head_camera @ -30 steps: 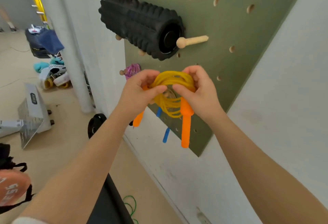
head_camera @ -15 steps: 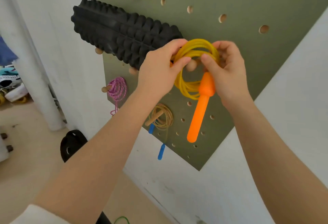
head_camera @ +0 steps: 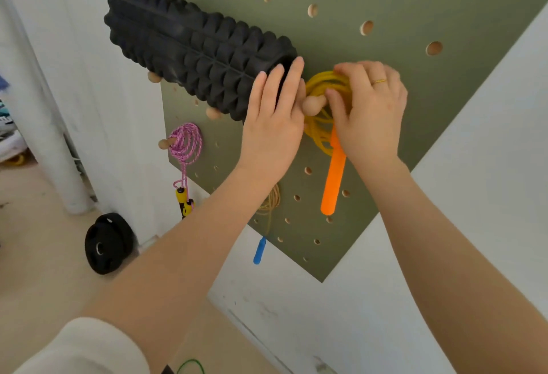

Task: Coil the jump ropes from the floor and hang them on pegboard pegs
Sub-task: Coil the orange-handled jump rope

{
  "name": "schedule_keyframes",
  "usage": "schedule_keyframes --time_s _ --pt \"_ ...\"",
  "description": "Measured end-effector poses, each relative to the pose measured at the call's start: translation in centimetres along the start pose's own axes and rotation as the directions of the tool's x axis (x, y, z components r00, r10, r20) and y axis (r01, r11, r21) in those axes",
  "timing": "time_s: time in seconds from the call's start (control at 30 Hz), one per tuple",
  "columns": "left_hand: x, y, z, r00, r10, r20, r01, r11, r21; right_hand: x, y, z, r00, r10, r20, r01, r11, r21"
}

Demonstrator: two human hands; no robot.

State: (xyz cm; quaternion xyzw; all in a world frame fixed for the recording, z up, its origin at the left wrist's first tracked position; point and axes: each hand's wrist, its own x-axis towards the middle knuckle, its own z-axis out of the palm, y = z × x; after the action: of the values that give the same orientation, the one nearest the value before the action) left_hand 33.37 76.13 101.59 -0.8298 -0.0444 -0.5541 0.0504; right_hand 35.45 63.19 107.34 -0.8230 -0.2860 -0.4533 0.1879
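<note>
One green rope (head_camera: 191, 366) on the floor at our feet, left to do. We have the yellow rope (head_camera: 321, 124) coil over the peg (head_camera: 311, 104): right hand (head_camera: 367, 115) fingers curl on it, left hand (head_camera: 274, 124) fingers straight, flat beside. Pink rope (head_camera: 186, 144) and tan rope (head_camera: 271, 200) hang on the pegboard (head_camera: 415, 3) already.

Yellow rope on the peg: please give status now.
Left hand open, fingers flat by the foam roller. Right hand grips yellow rope, coil looped over the peg, orange handle hanging. Nothing in the way.
</note>
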Motion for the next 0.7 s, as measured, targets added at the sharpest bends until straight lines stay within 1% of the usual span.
schedule_keyframes --time_s 0.07,0.1,0.17,0.27,0.33,0.4,0.47,0.53,0.57,0.63,0.7 --pt "0.9 0.3 0.5 0.999 0.028 -0.029 -0.023 0.989 0.144 0.3 0.9 0.9 0.997 -0.024 -0.076 0.010 0.984 -0.178" --pt "1.5 0.3 0.6 1.000 0.025 -0.015 -0.023 0.986 0.168 0.6 1.2 1.2 0.995 -0.026 -0.094 0.004 0.974 -0.227" --pt "2.5 0.5 1.2 1.000 0.017 0.002 -0.017 0.977 0.211 1.1 1.4 1.7 0.994 -0.024 -0.103 -0.005 0.961 -0.275" --pt "2.9 0.8 1.9 0.997 0.007 0.074 -0.024 0.971 0.238 1.5 1.1 2.2 0.995 -0.038 -0.093 0.003 0.938 -0.347" --pt "2.8 0.8 1.5 0.994 0.006 0.106 -0.033 0.966 0.256 1.7 0.7 2.2 0.998 -0.023 -0.065 -0.001 0.936 -0.352" --pt "2.4 0.8 0.8 0.992 -0.003 0.126 -0.028 0.970 0.240 1.6 0.7 2.0 1.000 -0.014 0.007 0.016 0.952 -0.307" --pt "1.7 0.5 -0.1 0.990 -0.013 0.139 -0.019 0.972 0.233 0.9 0.8 1.4 0.992 -0.015 0.122 0.040 0.978 -0.206" --pt "0.9 -0.3 -1.0 0.987 0.006 0.162 -0.045 0.970 0.240 0.0 0.7 0.7 0.979 -0.007 0.204 0.026 0.995 -0.092" --pt "0.5 -0.8 -1.4 0.983 0.030 0.179 -0.069 0.974 0.217 -0.4 0.6 0.3 0.974 0.003 0.225 0.007 0.999 -0.042" --pt "-0.1 -1.4 -2.3 0.977 0.071 0.203 -0.096 0.988 0.118 -1.0 0.3 -0.2 0.970 0.019 0.242 -0.032 0.998 0.051" --pt "-0.9 -1.7 -3.1 0.976 0.079 0.204 -0.079 0.997 -0.009 -1.6 0.0 -0.8 0.977 0.009 0.211 -0.033 0.994 0.108"
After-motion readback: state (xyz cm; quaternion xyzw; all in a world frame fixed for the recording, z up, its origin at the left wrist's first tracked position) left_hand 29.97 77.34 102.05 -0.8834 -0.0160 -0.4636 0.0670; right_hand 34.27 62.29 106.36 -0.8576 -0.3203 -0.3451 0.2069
